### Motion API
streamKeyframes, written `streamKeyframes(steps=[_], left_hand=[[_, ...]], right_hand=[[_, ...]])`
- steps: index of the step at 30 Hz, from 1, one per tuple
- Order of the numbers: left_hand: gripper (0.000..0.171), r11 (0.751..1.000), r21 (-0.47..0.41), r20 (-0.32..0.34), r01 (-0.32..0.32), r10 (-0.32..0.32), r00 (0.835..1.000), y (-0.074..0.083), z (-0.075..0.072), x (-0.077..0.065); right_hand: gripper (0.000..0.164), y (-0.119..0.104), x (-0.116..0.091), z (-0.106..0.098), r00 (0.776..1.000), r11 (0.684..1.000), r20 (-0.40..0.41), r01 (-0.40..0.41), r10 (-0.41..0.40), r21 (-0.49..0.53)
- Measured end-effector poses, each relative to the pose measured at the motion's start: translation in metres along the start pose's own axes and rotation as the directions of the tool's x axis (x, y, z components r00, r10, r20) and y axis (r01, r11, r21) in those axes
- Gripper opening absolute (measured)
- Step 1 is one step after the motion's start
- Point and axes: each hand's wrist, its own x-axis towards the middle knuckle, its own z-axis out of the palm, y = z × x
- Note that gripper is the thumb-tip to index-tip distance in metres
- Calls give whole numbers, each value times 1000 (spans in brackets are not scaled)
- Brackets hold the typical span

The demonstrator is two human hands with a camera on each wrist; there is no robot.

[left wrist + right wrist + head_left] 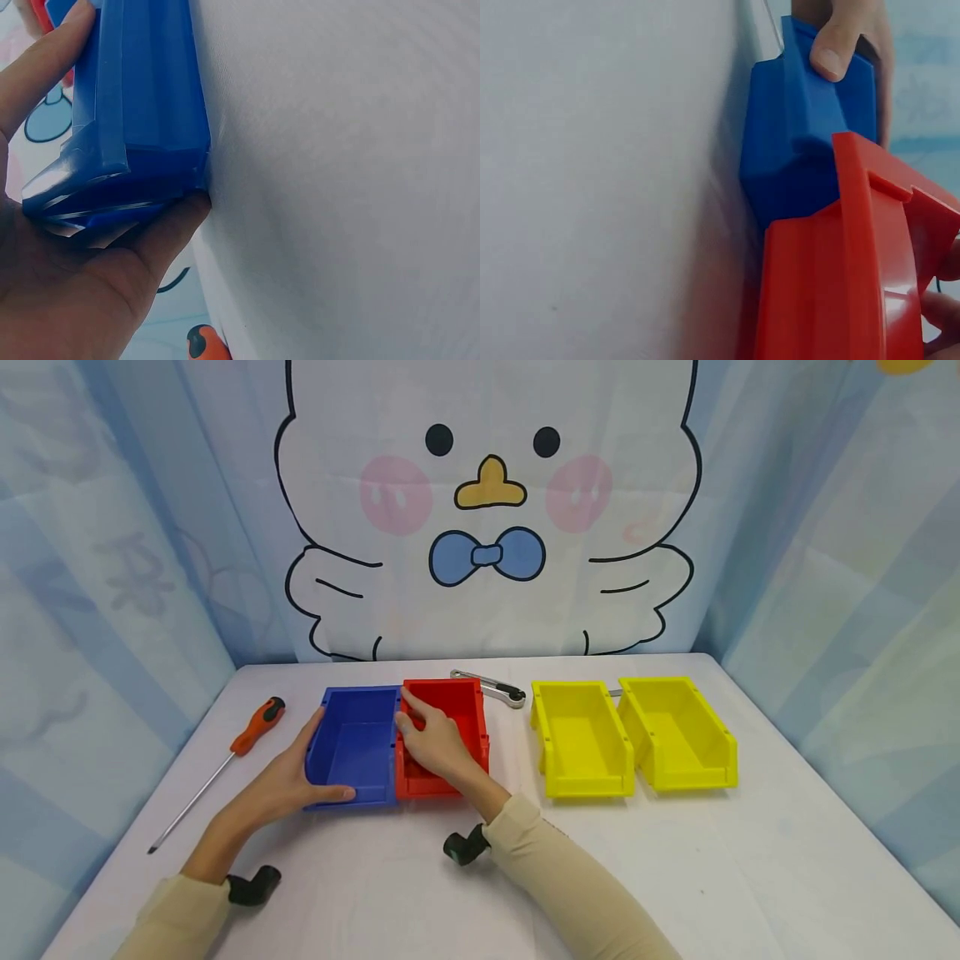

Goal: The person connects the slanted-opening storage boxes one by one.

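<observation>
The blue bin (pixel 352 735) lies on the worktop (pixel 360 885), long axis front to back, against the red bin (pixel 467 718). The left hand (pixel 283 783), its grip spread wide, holds the near-left corner; the right hand (pixel 437 743) touches where the bins meet, whether pinching I cannot tell.

White tabletop (pixel 750 860) — screwdriver (pixel 257 727), blue bin (pixel 352 739), red bin (pixel 463 714), metal tool (pixel 512 695), two yellow bins (pixel 588 735) (pixel 682 735).

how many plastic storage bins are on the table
4: the blue bin at left, the red bin beside it, the left yellow bin across a gap, and the right yellow bin farthest right.
</observation>
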Motion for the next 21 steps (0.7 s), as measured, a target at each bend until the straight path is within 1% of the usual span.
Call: streamKeyframes(steps=[8, 21], left_hand=[[138, 1000, 6, -8, -14, 14, 1000, 0, -1, -1], [138, 1000, 5, -9, -12, 12, 1000, -1, 0, 0]], right_hand=[[56, 4, 1, 2, 1000, 1000, 1, 11, -11, 14], [55, 7, -1, 3, 1000, 1000, 4, 22, -22, 11]])
